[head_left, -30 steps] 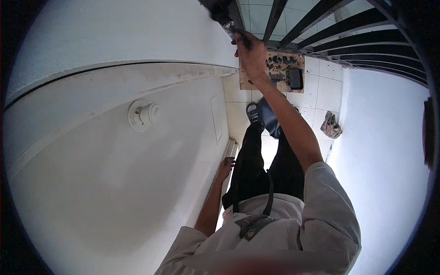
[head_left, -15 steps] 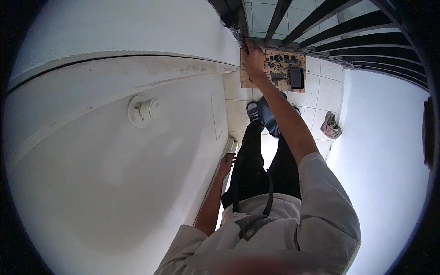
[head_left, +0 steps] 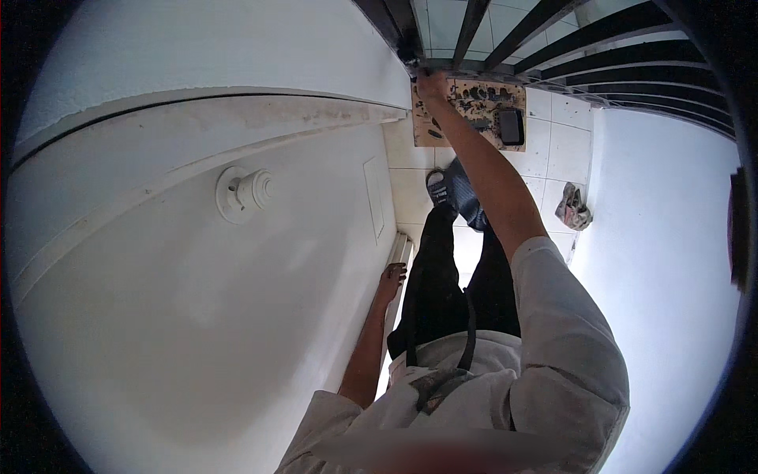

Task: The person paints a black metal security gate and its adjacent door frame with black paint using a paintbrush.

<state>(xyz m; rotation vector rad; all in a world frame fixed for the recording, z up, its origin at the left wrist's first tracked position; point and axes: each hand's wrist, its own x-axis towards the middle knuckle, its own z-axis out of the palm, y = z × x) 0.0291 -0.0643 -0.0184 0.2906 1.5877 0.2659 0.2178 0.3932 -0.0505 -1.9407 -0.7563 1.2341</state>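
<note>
My right hand (head_left: 432, 85) reaches far ahead to the lower left corner of a dark metal grille (head_left: 505, 69). Its fingers are closed there, and whatever is in them is hidden. Beneath that hand lies a piece of cardboard (head_left: 430, 136) spotted with black, paint-like stains. A black rectangular tray (head_left: 511, 127) sits on the cardboard's right side. Down at my left side, my left hand (head_left: 392, 276) rests against a narrow white ledge or frame edge (head_left: 405, 249), fingers slightly apart and holding nothing visible.
On the left, a white surface carries a round white fixture (head_left: 254, 189). A crumpled rag or bag (head_left: 573, 208) lies on the tiled floor (head_left: 567, 150) near the right-hand white wall (head_left: 655, 237). My feet, one sandal (head_left: 437, 188) showing, stand just short of the cardboard.
My right hand has shifted slightly along the grille's lower left corner, its fingers now more tucked in. The view has tilted a little. My left hand stays at the ledge.
</note>
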